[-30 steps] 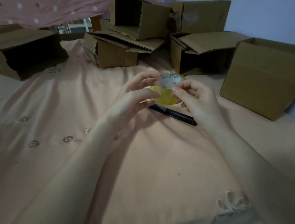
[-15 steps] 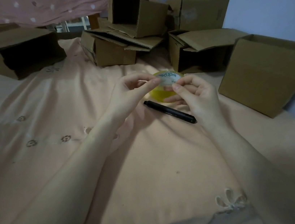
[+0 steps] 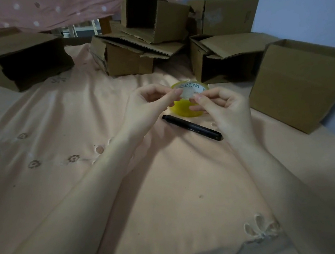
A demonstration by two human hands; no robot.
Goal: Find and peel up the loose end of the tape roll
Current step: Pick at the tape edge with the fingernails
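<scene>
Peach bedsheet [image 3: 171, 191], tape roll [image 3: 183, 108] between both hands' fingers [image 3: 175, 93]

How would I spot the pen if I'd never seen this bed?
Start at the peach bedsheet with cardboard boxes along its far edge. Just below the yellow tape roll lies the black pen, the only dark, slim, stick-shaped thing there.
</scene>
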